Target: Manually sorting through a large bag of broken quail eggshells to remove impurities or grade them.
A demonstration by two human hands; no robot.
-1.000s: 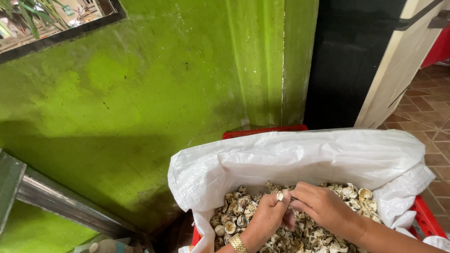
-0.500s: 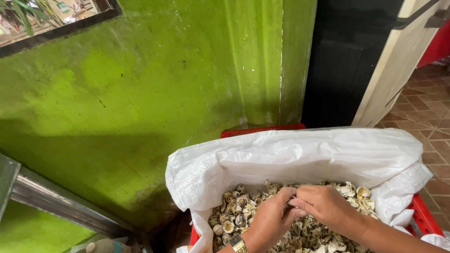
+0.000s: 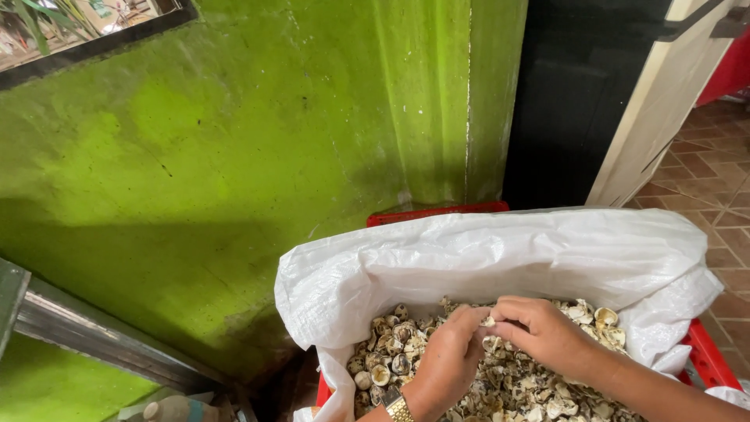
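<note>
A big white sack (image 3: 500,258) made of woven plastic sits low in the picture. Its top edge is rolled down, so it looks puffy and crinkly. The sack is full of small shells (image 3: 391,359). They are round, curled and cream, brown and grey, and many look broken and bumpy.

The sack sits inside a red plastic crate (image 3: 437,213). A strip of the crate peeks out behind the sack, and another red bit shows at the sack's right side.

Both hands are over the shells, in the middle of the sack. The left hand (image 3: 449,359) and the right hand (image 3: 543,332) meet, fingertips touching. They pinch one small pale shell piece (image 3: 487,321) between them. The left wrist wears a gold watch (image 3: 400,408).

Behind the sack is a bright green wall (image 3: 234,172). The paint is patchy, with dark dirty marks close to the floor. To the right of the sack, farther back, is a black doorway (image 3: 574,101) with a pale wooden frame (image 3: 652,109). The floor (image 3: 715,180) beside the sack has reddish-brown tiles. Left of the sack, a grey metal bar (image 3: 101,336) slants along the wall. Above it, in the top corner, is a dark frame (image 3: 94,43).
</note>
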